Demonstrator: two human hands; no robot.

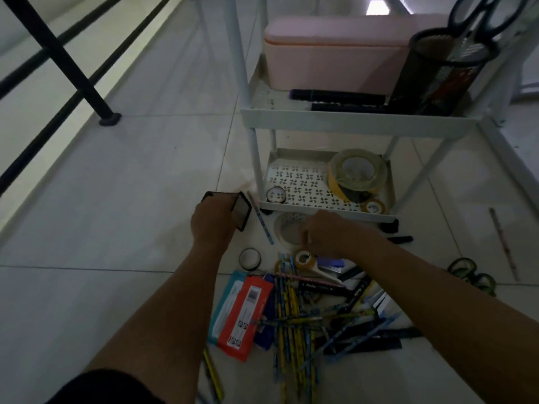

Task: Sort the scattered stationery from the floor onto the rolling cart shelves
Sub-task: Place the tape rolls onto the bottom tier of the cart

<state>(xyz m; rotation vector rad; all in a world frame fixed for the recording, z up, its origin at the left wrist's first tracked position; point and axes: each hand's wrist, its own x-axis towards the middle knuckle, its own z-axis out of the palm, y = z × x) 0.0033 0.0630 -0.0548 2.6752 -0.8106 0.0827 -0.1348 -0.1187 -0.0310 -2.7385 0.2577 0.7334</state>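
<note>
Stationery lay heaped on the floor in front of the white rolling cart (350,119).

A jumble of yellow and blue pencils (294,322) sprawled just before the cart's bottom shelf, with a red packet (243,316) overlapping a teal one (226,298) at the heap's left edge. A small brown tape roll (304,260) sat at the heap's near-cart end, a dark-rimmed roll (249,258) beside it. One blue pencil (262,221) lay by the cart's front-left wheel. On the bottom shelf rested a big yellow tape roll (357,173); the shelf above held dark markers (338,96), a pink box (335,53) and a black mesh cup (437,74).
</note>
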